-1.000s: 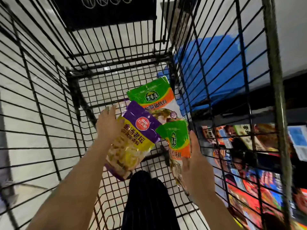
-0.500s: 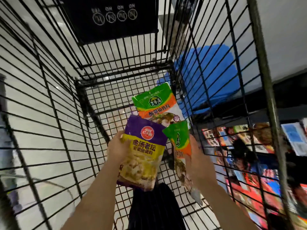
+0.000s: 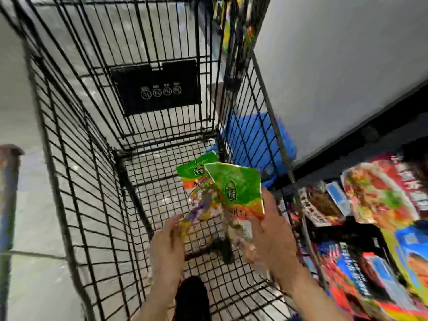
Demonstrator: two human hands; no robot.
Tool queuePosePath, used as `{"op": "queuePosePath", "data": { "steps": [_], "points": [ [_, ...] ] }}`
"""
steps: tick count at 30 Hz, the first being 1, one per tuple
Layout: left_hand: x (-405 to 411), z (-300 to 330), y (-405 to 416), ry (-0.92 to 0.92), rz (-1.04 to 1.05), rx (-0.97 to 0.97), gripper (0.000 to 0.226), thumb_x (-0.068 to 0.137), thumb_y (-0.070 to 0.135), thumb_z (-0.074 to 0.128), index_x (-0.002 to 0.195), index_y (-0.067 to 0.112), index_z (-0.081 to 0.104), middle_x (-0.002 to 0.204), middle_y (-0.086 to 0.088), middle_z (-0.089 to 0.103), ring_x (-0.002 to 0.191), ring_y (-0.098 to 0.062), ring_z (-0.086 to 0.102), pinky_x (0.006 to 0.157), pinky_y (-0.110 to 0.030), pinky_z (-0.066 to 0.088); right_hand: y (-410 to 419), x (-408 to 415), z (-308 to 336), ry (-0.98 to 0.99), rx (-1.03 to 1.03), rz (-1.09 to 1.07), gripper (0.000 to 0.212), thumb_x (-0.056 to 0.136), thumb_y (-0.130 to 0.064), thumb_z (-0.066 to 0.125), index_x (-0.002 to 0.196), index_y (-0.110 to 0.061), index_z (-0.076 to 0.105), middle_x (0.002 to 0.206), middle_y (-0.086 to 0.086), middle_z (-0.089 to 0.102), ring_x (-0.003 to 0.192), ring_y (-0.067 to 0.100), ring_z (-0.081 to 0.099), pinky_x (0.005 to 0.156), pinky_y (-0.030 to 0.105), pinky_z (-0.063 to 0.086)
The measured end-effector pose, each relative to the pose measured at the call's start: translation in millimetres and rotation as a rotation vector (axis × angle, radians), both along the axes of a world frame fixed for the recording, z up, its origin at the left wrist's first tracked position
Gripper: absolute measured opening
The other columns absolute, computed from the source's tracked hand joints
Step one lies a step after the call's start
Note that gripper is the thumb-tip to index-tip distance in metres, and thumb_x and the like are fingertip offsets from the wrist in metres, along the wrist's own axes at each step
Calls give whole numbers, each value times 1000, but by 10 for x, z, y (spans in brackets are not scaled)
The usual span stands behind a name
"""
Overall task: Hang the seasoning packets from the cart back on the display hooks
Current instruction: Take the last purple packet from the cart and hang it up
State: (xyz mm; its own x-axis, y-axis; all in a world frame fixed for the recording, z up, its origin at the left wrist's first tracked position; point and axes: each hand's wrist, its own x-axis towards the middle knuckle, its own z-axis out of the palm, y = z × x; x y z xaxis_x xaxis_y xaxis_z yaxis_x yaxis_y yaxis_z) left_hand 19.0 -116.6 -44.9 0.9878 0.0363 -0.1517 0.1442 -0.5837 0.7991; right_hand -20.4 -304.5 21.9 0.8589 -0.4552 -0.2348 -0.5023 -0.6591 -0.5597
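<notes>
Two hands are inside the black wire cart [image 3: 92,172]. The right hand [image 3: 273,237] holds a green packet [image 3: 238,188] by its lower edge, fingers curled around it. The left hand [image 3: 169,246] is at the bottom of a purple and yellow packet [image 3: 199,212], but the picture is too blurry to tell if it grips it. Another green packet [image 3: 194,172] lies behind, near the cart floor. These bags look light, soft and floppy (and a bit slippery). I think it is best to pinch each near its flat top edge, where a hook would go.
</notes>
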Motion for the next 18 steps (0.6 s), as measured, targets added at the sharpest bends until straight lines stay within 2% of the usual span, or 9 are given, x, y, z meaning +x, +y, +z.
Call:
{"op": "queuePosePath", "data": {
  "steps": [2,4,6,8,9,11,14,16,18],
  "points": [
    [-47,251,10,-65,12,-67,22,85,30,61,105,24,65,82,1,66,71,-21,60,60,-31,44,-21,-81,274,-110,-12,-42,58,90,-20,56,141,-26,30,95,15,69,86,35,64,68,35,42],
    [-104,519,-21,-140,45,-120,36,79,49,47,104,29,64,88,1,67,80,-22,62,71,-36,49,-51,-245,540,-251,-21,-60,54,88,-18,58,137,-25,37,94,12,69,85,34,64,69,36,44],
    [-210,785,-85,-243,56,-146,33,84,41,46,111,28,62,101,2,66,92,-19,61,82,-35,49,-99,-471,768,-362,-9,-91,48,88,-19,59,131,-31,41,89,-3,67,82,27,64,68,35,45],
    [-354,1086,-177,-334,32,-181,24,91,26,52,114,29,58,105,8,61,94,-12,56,81,-26,45,-180,-727,1005,-475,28,-124,41,90,-20,57,119,-48,45,77,-19,61,75,15,61,65,32,45],
    [-439,1239,-231,-358,23,-202,25,93,19,53,115,30,57,104,10,59,94,-10,55,80,-23,43,-235,-870,1126,-537,38,-129,43,90,-18,57,112,-53,45,75,-19,61,71,12,60,64,32,46],
    [-614,1537,-328,-407,11,-232,29,93,14,53,117,30,57,104,10,58,96,-14,56,83,-30,45,-358,-1181,1394,-636,18,-131,44,90,-14,57,109,-52,47,83,-12,66,72,12,61,69,35,48],
    [-855,1936,-473,-482,-83,-262,26,92,15,54,114,28,58,104,9,59,100,-21,58,86,-36,45,-565,-1646,1843,-669,-68,-134,49,88,-13,58,123,-44,46,102,-13,65,84,11,60,78,34,46],
    [-993,2190,-567,-569,-165,-268,23,91,19,56,110,32,58,102,8,60,99,-24,59,85,-40,46,-726,-1959,2153,-706,-180,-127,55,85,-10,60,132,-33,44,109,-3,66,92,17,61,79,38,49],
    [-1088,2449,-683,-617,-237,-281,24,89,34,53,113,39,54,106,7,60,100,-24,59,87,-48,48,-876,-2282,2473,-750,-300,-153,60,83,-7,63,134,-30,41,105,6,68,78,15,61,70,32,47]
  ]
}}
